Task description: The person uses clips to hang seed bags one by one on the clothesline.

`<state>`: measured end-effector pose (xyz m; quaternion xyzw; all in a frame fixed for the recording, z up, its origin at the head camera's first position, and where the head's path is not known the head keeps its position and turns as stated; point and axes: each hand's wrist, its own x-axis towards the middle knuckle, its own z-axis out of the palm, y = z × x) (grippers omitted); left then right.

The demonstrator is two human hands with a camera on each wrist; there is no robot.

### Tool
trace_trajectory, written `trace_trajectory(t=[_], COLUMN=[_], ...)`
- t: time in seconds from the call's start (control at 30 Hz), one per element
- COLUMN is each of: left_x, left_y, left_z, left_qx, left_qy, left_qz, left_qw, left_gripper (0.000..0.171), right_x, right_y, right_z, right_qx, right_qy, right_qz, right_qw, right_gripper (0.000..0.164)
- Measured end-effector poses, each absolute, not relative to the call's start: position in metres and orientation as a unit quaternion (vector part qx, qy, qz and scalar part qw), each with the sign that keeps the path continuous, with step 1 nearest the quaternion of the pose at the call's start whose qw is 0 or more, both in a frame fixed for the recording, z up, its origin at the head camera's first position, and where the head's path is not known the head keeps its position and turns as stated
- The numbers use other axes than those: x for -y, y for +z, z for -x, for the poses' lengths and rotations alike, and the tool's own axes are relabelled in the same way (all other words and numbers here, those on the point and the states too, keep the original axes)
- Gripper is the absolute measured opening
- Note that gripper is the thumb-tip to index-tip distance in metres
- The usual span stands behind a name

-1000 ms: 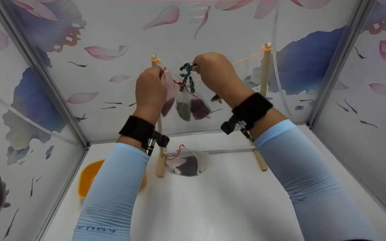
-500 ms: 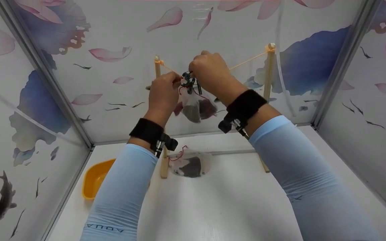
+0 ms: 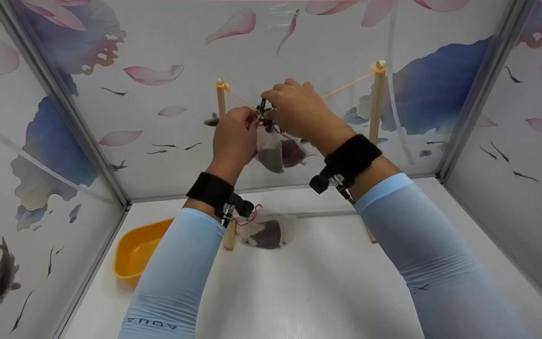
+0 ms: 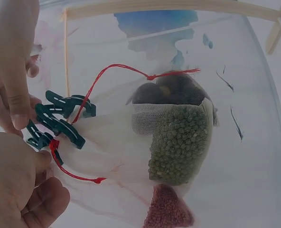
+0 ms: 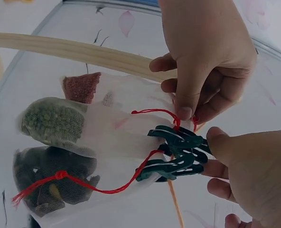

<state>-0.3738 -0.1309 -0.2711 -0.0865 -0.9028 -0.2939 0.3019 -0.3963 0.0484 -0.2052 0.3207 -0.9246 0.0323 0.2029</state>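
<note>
My left hand (image 3: pixel 235 136) pinches the gathered mouth of a mesh drawstring bag of small red beans (image 4: pixel 169 209) at the orange line (image 3: pixel 346 88). Beside it my right hand (image 3: pixel 301 106) grips a dark green clip (image 4: pixel 40 138) between thumb and fingers, at that bag's top. Two more green clips (image 4: pixel 64 128) hold the neighbouring bags on the line. One is a bag of green beans (image 4: pixel 178 147); the other bag (image 4: pixel 166 88) holds dark round pieces. Red drawstrings (image 5: pixel 117 191) hang from the bags. Fingers partly hide the clip's jaws.
Wooden posts (image 3: pixel 377 103) carry the line at both ends. On the white table (image 3: pixel 308 292) lies another mesh bag (image 3: pixel 268 234) with dark contents, by the frame's left foot (image 3: pixel 229 238). A yellow basin (image 3: pixel 137 249) stands at left, partly behind my left forearm.
My left hand has moved right and slightly down along the line with the red-bean bag, to beside the other bags. The right hand has turned the clip and lowered it to the line.
</note>
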Motion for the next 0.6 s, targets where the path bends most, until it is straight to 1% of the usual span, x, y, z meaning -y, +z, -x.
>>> trace_trajectory(t=[0.07, 0.17, 0.27, 0.43, 0.6], left_x=[0.134, 0.136, 0.142, 0.161, 0.186], left_y=[-0.276, -0.288, -0.304, -0.344, -0.387], left_z=[0.371, 0.364, 0.354, 0.336, 0.320], left_qx=[0.898, 0.888, 0.884, 0.898, 0.921], left_qy=[-0.290, -0.295, -0.303, -0.302, -0.300], left_qz=[0.091, 0.100, 0.089, 0.045, -0.008], left_qw=[0.318, 0.339, 0.344, 0.317, 0.249], left_gripper=[0.022, 0.024, 0.025, 0.022, 0.025], right_x=[-0.053, -0.068, -0.083, -0.102, -0.114], right_y=[-0.211, -0.224, -0.241, -0.277, -0.318], right_z=[0.393, 0.389, 0.384, 0.377, 0.372], right_qx=[0.914, 0.890, 0.870, 0.849, 0.827], right_qy=[0.075, 0.131, 0.162, 0.160, 0.155], right_qz=[-0.331, -0.347, -0.352, -0.363, -0.379], right_qw=[0.221, 0.266, 0.304, 0.349, 0.384], right_gripper=[0.042, 0.034, 0.027, 0.021, 0.016])
